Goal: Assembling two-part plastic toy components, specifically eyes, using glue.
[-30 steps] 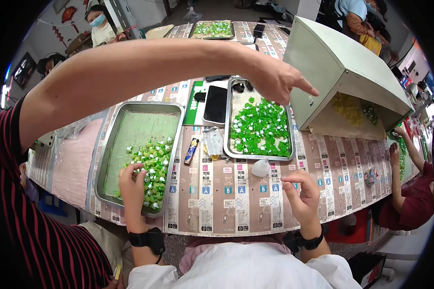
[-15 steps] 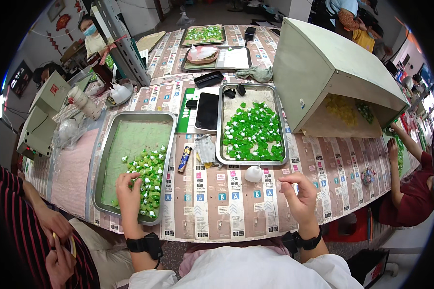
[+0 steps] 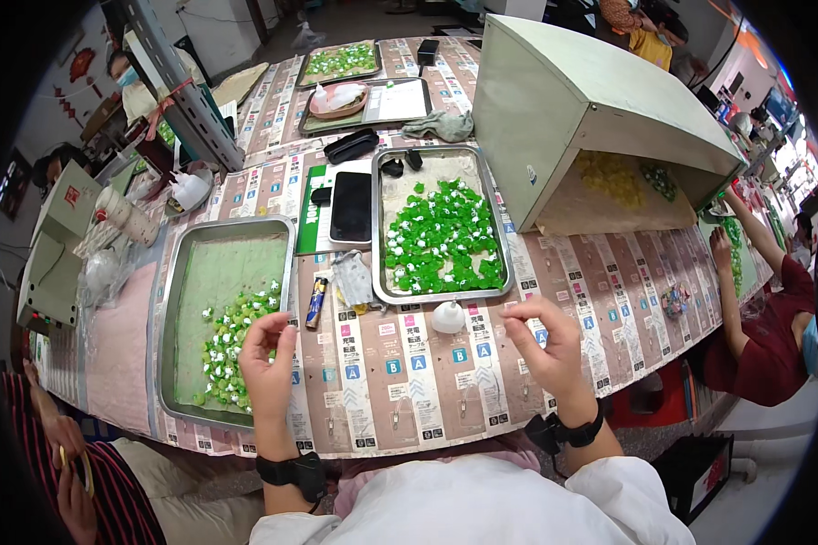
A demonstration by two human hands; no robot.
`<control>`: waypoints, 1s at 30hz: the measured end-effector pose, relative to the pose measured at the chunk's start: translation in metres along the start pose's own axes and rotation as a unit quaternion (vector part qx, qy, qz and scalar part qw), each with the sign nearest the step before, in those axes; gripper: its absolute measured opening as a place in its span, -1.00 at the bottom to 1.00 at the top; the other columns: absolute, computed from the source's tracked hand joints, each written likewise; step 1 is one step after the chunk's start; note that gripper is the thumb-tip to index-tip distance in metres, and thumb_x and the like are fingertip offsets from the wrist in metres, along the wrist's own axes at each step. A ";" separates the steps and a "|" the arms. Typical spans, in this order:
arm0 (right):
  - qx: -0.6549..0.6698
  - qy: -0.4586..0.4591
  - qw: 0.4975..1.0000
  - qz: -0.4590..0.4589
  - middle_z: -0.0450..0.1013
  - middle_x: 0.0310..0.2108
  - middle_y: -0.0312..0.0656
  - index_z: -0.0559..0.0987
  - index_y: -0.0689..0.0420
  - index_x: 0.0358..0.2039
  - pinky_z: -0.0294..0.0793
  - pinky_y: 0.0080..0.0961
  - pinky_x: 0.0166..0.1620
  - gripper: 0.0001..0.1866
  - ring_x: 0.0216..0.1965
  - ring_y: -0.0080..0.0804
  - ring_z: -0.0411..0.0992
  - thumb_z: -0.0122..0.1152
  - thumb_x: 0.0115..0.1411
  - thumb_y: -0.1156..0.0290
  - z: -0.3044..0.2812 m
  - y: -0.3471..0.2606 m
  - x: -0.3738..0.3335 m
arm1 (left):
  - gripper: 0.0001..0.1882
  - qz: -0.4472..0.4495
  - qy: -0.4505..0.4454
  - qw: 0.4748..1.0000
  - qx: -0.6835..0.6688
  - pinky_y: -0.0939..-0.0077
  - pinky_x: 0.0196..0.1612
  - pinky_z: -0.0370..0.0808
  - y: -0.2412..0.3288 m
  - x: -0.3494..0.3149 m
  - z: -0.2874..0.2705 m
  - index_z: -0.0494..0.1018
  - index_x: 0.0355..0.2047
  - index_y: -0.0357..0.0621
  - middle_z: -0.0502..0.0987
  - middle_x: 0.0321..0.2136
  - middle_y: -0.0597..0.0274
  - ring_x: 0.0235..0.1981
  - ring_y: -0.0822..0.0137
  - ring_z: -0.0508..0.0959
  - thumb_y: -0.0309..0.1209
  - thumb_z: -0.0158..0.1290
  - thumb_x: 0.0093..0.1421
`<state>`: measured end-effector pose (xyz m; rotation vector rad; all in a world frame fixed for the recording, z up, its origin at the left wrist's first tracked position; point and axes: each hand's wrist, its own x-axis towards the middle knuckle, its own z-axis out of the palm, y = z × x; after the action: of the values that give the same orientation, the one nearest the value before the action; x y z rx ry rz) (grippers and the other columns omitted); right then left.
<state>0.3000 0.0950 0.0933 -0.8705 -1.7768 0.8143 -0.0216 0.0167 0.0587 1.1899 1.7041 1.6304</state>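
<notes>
My left hand [image 3: 269,368] is over the right edge of a steel tray [image 3: 174,272], its fingers curled in toward the thumb. Small light-green pieces with white parts [image 3: 229,341] fill the right side of that tray. Above the patterned tablecloth, my right hand [image 3: 551,350] has its thumb and fingers drawn into a pinch. Whatever either hand may hold is too small to make out. Between the hands, a small white squeeze bottle [image 3: 447,317] stands in front of a second tray [image 3: 379,227], which carries many bright green pieces with white parts [image 3: 445,236].
A pale metal box with an open front [image 3: 527,136] stands at the right, yellow pieces [image 3: 609,177] inside. A phone [image 3: 351,207], glue tube [image 3: 316,302] and crumpled cloth [image 3: 354,277] lie between the trays. A person in striped clothing [image 3: 27,427] sits at the left, another in dark red [image 3: 759,354] at the right.
My left hand has moved right from above the light-green pieces to the tray's edge. My right hand has shifted slightly. The whole view has turned to the right.
</notes>
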 end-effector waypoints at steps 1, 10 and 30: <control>-0.041 -0.019 0.998 -0.045 0.43 -0.49 -0.21 0.53 0.25 -0.34 0.35 -0.65 -0.38 -0.87 -0.48 -0.53 0.38 0.15 0.05 0.62 -0.004 -0.001 0.013 | -0.82 -0.007 -0.018 0.999 -0.027 0.71 -0.28 0.35 -0.002 -0.001 0.007 0.43 -0.24 -0.28 0.46 -0.40 0.35 -0.38 0.58 0.42 -0.57 0.05 0.11; -0.207 -0.263 0.940 0.071 0.45 -0.30 -0.11 0.50 0.22 -0.30 0.41 -0.44 -0.21 -0.71 -0.30 -0.31 0.43 0.21 -0.01 0.31 0.010 0.063 0.202 | -0.79 -0.040 -0.082 0.986 -0.138 0.71 -0.23 0.37 0.038 0.018 0.010 0.41 -0.22 -0.29 0.47 -0.38 0.31 -0.35 0.56 0.44 -0.56 0.07 0.11; -0.355 -0.400 0.843 -0.057 0.36 -0.34 -0.03 0.54 0.18 -0.49 0.38 -0.34 -0.26 -0.78 -0.31 -0.14 0.37 0.31 -0.17 0.37 0.123 0.173 0.302 | -0.88 -0.207 -0.139 0.886 -0.390 0.72 -0.39 0.36 -0.002 0.039 0.042 0.40 -0.30 -0.21 0.49 -0.47 0.29 -0.50 0.55 0.42 -0.47 0.03 0.15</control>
<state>0.1337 0.4213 0.0503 -0.9262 -2.9583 0.4320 -0.0062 0.0721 0.0582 0.5651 0.8727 1.5339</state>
